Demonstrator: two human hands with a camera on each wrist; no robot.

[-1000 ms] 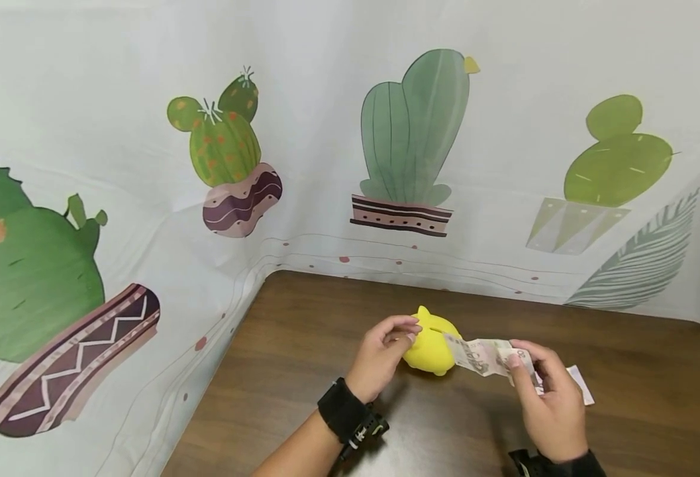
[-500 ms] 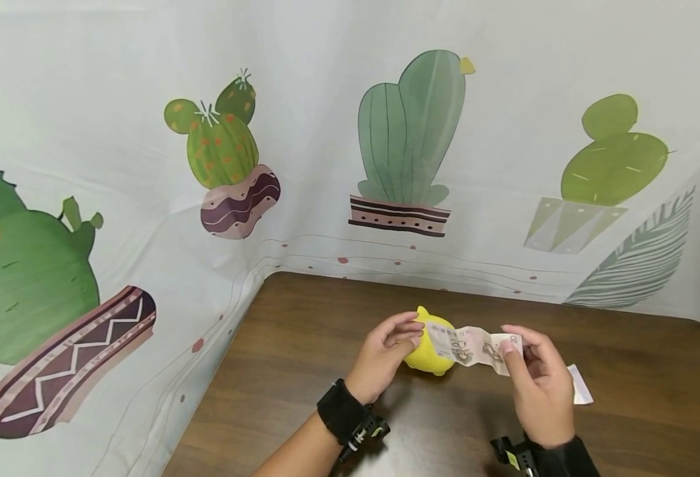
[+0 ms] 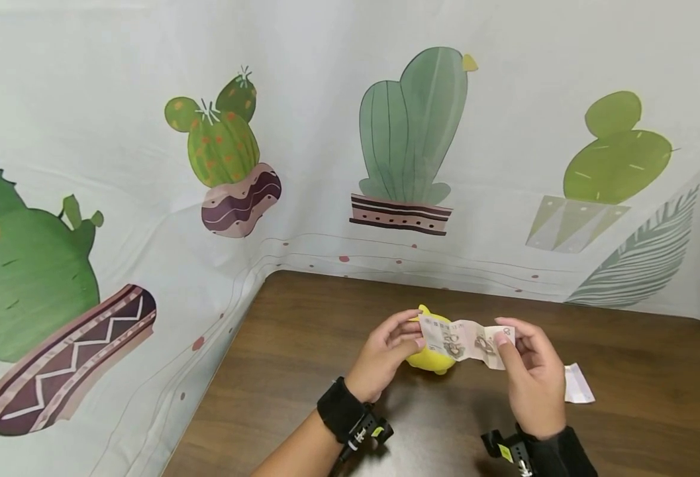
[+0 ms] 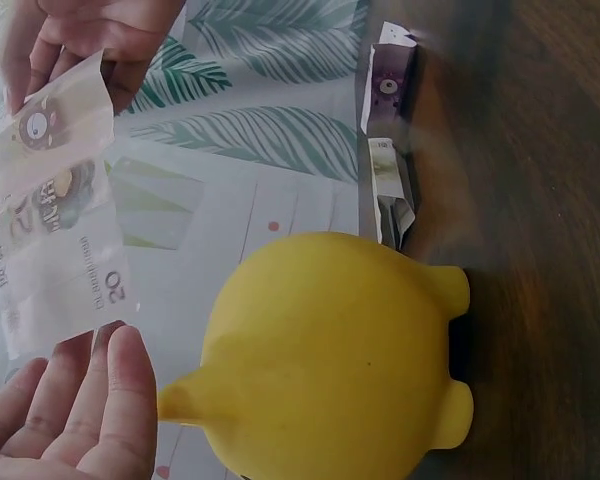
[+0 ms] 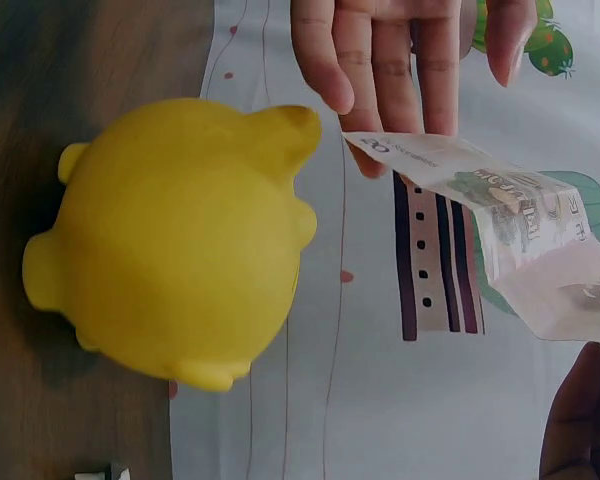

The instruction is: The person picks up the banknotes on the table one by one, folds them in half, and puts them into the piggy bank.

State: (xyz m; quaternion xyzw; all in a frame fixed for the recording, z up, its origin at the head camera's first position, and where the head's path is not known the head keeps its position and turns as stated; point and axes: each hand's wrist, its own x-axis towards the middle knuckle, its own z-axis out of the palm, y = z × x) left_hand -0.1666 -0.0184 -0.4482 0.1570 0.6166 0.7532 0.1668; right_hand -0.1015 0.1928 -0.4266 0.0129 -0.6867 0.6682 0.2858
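A yellow piggy bank (image 3: 430, 358) (image 4: 330, 360) (image 5: 170, 240) stands on the dark wooden table (image 3: 302, 344). A creased banknote (image 3: 459, 338) (image 4: 55, 230) (image 5: 520, 230) is stretched level just above it and hides its top in the head view. My right hand (image 3: 504, 341) (image 4: 80, 30) pinches the note's right end between thumb and fingers. My left hand (image 3: 412, 334) (image 4: 90, 400) (image 5: 400, 60) is beside the pig's left side, fingers nearly straight. The note's left end lies at those fingertips; no closed grip on it shows.
A folded slip of paper (image 3: 577, 384) lies on the table right of my right hand; the left wrist view shows folded notes (image 4: 390, 190) beyond the pig. A cactus-print cloth (image 3: 409, 132) walls the table at the back and left.
My right hand has carried the banknote left and slightly up, from beside the pig to over it. Its left end now reaches my left fingertips. The pig stays put.
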